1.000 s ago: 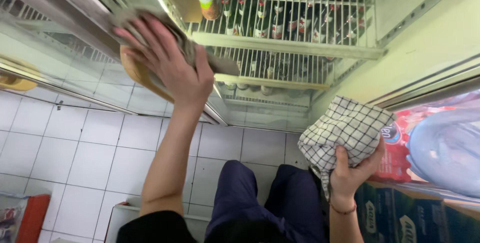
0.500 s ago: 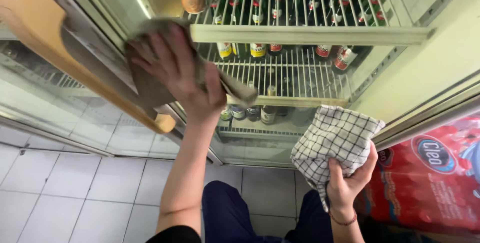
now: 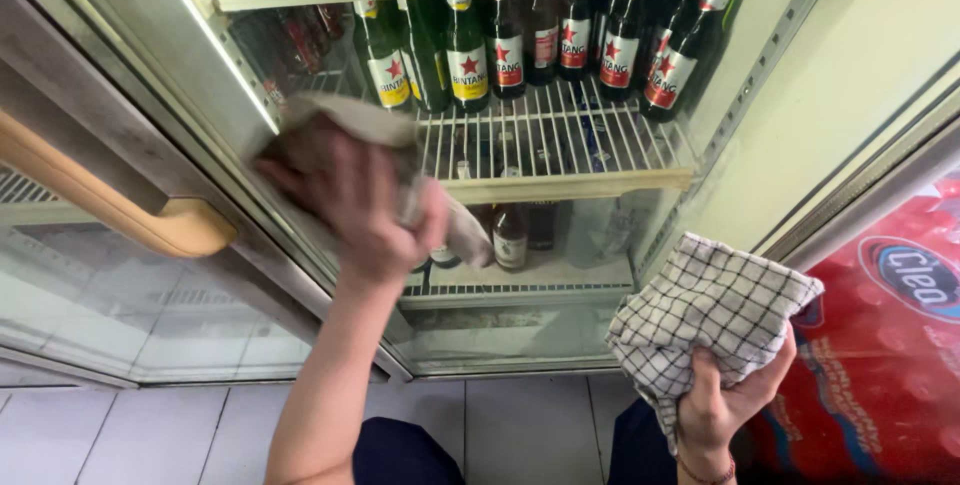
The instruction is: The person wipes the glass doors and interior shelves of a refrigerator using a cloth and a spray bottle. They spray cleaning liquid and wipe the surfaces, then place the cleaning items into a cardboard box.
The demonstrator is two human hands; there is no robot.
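Left hand (image 3: 365, 200): is being pressed flat, fingers (image 3: 290, 170) spread wide, over a grey-brown rag (image 3: 400, 145) against the inner edge of the fridge door frame (image 3: 215, 75).
Grey-brown rag: is being pinned under the left palm, one end hanging down past the front lip of the wire shelf (image 3: 550, 140).
Right hand (image 3: 725, 400): is being held low beside the fridge, fingers closed around a bunched checked cloth (image 3: 705, 320).
Checked cloth: white with dark grid lines, is being gripped from below and is fanning out above the fist, clear of the fridge.
Green bottles (image 3: 470, 45): are being kept upright in a row on the wire shelf, red-starred labels facing out.
Lower shelf (image 3: 520, 280): a brown bottle (image 3: 510, 235) is standing there, just beside the rag's hanging end.
Door handle (image 3: 120, 205): curved and tan, is showing on the open glass door, left of the left hand.
Red pack (image 3: 880, 345): is showing at the right edge, behind the checked cloth.
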